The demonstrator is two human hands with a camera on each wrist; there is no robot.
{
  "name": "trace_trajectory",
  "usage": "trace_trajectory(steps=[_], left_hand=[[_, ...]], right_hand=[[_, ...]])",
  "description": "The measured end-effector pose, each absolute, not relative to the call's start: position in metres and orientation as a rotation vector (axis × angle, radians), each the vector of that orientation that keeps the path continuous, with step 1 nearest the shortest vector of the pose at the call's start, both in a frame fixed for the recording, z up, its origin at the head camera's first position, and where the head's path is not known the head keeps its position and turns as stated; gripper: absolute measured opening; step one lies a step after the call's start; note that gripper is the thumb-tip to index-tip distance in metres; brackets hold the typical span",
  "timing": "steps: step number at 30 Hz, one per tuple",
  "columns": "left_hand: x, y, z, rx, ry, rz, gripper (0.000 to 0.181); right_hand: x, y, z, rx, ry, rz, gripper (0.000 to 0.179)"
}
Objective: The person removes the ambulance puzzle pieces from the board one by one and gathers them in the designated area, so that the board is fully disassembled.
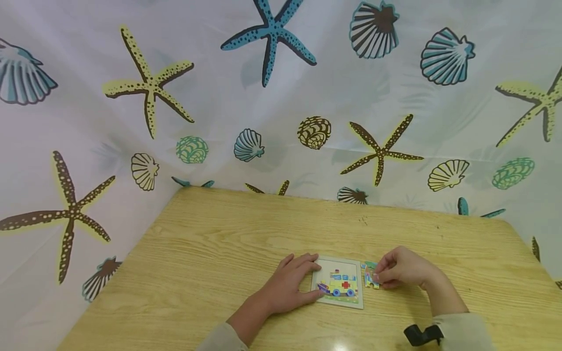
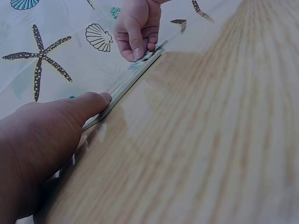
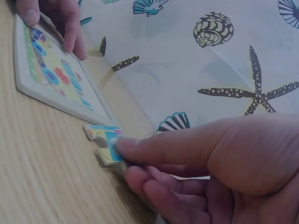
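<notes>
A square, pale-framed jigsaw tray (image 1: 360,297) lies on the table, its lower part showing a yellow ambulance with a red cross and blue wheels. The upper part of its inside is plain white. My left hand (image 1: 287,287) rests along the tray's left side, fingers spread near the top corner and thumb (image 2: 96,103) laid on the lower part of the frame. Just right of the tray, my right hand (image 1: 406,268) pinches a jigsaw piece (image 3: 110,144) between thumb and fingers. That piece has yellow and blue print and a rounded notch; my fingers cover its far end.
The wooden table (image 1: 210,253) reaches well beyond both hands. A white curtain (image 1: 219,97) printed with starfish and shells hangs along its back and left sides. A black strap (image 1: 421,335) sticks out by the right sleeve.
</notes>
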State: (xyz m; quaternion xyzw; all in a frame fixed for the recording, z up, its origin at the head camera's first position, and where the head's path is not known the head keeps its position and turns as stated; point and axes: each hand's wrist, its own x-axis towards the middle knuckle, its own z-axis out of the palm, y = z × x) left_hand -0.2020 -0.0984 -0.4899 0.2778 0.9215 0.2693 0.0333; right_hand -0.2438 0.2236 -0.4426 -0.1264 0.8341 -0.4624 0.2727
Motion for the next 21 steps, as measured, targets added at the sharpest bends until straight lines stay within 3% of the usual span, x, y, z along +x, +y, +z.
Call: trace_trajectory(steps=[8, 21], left_hand=[[-0.202, -0.098, -0.489, 0.858, 2.844, 0.826, 0.055], [-0.201, -0.098, -0.490, 0.859, 2.837, 0.832, 0.055]], right_hand=[[-0.240, 0.216, -0.442, -0.346, 2.337, -1.220, 0.017], [-0.248, 0.226, -0.440, -0.384, 2.163, -1.354, 0.034]])
